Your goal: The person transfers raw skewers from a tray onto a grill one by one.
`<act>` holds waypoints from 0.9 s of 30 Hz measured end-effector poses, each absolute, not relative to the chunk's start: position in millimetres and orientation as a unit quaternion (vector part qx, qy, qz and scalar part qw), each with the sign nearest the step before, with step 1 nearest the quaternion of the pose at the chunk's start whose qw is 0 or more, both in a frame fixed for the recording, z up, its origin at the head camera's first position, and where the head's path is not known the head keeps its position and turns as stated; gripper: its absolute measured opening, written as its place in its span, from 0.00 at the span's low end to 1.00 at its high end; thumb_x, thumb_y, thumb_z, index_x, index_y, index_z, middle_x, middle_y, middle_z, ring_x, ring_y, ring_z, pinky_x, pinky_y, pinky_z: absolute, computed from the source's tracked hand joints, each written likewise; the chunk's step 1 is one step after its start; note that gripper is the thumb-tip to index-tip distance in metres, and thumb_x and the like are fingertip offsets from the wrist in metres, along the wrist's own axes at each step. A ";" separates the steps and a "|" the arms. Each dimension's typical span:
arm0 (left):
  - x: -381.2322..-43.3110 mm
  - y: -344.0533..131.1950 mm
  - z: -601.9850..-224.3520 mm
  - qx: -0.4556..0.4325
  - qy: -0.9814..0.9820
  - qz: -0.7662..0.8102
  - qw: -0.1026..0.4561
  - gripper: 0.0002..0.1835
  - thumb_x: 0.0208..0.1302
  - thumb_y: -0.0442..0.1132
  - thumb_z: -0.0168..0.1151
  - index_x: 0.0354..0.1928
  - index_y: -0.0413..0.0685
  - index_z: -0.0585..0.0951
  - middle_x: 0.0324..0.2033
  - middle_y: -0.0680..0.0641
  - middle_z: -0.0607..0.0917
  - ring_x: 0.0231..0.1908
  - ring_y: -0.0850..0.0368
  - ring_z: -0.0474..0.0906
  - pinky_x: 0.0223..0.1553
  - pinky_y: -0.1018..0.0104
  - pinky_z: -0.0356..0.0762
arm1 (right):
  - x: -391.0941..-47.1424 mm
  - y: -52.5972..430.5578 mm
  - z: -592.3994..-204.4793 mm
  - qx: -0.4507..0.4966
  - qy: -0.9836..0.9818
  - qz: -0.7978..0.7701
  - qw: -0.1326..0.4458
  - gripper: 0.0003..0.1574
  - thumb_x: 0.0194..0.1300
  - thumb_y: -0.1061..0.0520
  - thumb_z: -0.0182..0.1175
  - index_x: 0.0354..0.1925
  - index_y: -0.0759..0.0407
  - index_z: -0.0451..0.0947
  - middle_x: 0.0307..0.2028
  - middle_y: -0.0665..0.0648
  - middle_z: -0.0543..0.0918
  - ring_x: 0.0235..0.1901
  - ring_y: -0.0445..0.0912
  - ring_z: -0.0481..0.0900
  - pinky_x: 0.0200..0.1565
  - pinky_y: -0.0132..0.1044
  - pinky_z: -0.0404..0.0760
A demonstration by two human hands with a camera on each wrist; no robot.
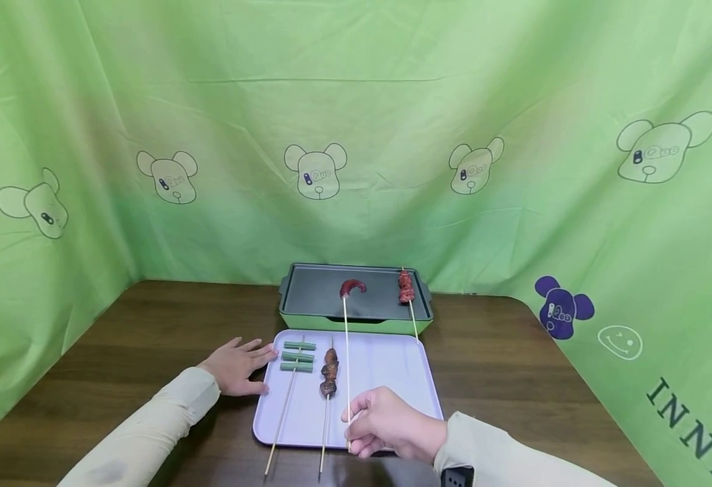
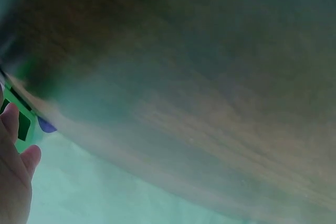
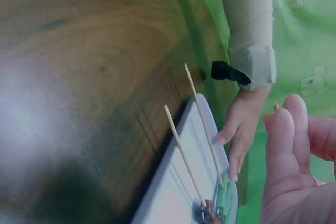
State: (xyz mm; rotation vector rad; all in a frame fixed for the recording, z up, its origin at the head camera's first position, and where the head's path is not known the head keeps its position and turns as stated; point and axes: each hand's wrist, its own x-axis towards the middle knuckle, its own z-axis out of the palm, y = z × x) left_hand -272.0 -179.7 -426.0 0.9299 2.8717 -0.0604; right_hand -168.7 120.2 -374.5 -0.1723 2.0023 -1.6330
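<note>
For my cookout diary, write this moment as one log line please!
right hand holds curled red skewer; left hand at tray; on tray: green skewer, brown skewer; on grill: chunky red skewer

Letters reading "INNI" stand on the green curtain, whose bear heads carry illegible lettering.

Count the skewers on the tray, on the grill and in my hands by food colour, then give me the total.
Green: 1, the green-piece skewer
Brown: 1, the brown skewer
Red: 2, the curved skewer and chunky skewer
Total: 4
</note>
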 end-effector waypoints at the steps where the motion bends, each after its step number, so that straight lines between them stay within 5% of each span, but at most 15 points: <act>1: -271.8 -179.4 -426.1 0.307 0.950 -0.019 0.062 0.40 0.63 0.65 0.51 0.70 0.46 0.68 0.68 0.46 0.71 0.68 0.42 0.63 0.65 0.38 0.57 | -170.5 119.8 -373.5 -0.061 0.746 -0.604 0.273 0.09 0.53 0.74 0.57 0.36 0.68 0.75 0.15 0.52 0.79 0.14 0.36 0.77 0.19 0.26 0.77; 27: -272.2 -179.7 -428.9 0.297 0.953 -0.015 0.062 0.40 0.63 0.64 0.51 0.70 0.46 0.67 0.68 0.45 0.70 0.69 0.41 0.62 0.66 0.39 0.57 | -215.0 133.6 -375.5 0.005 0.742 -0.639 0.205 0.12 0.55 0.74 0.56 0.41 0.73 0.75 0.18 0.53 0.81 0.19 0.40 0.80 0.26 0.31 0.82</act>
